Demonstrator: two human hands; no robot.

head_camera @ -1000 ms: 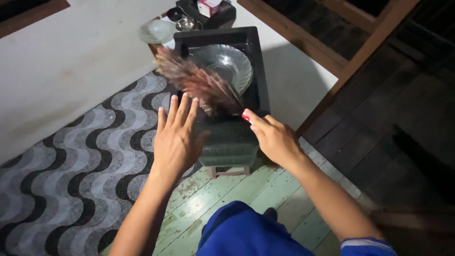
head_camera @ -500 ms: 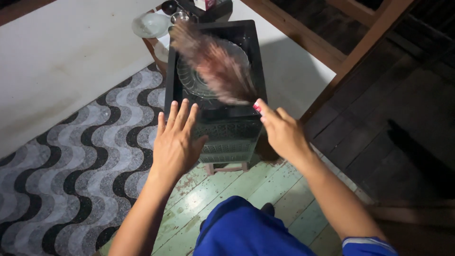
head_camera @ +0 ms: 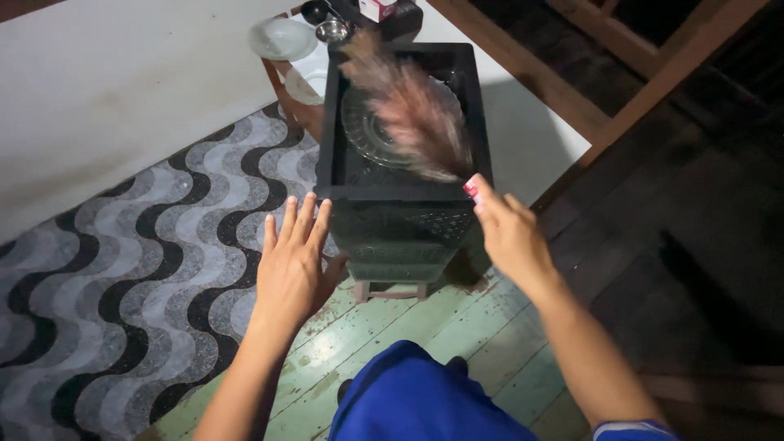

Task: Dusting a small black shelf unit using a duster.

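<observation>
The right hand [head_camera: 510, 233] was closed around the red-tipped handle of a feather duster [head_camera: 412, 110], whose brown plumes — blurred by motion — lay over the ribbed glass plate [head_camera: 367, 131] inside the black tray [head_camera: 327, 122]. Half a second before, the plumes had pointed toward the tray's far left corner; here they stood more upright, nearer its right side, and the gripping hand had risen to the tray's near right corner. The left hand [head_camera: 292, 265] was spread wide, fingers apart, holding nothing — it hovered beside the front left of the dark patterned stand [head_camera: 396, 237] under the tray, slightly lower than earlier and farther from the tray's edge. The whole view had shifted: the tray sat further right than before. Beyond the tray stood a pale glass bowl [head_camera: 282, 37] and a small metal cup [head_camera: 332, 31]. The wavy black-and-grey mat [head_camera: 122, 261] and the green floorboards [head_camera: 408, 327] lay below.
</observation>
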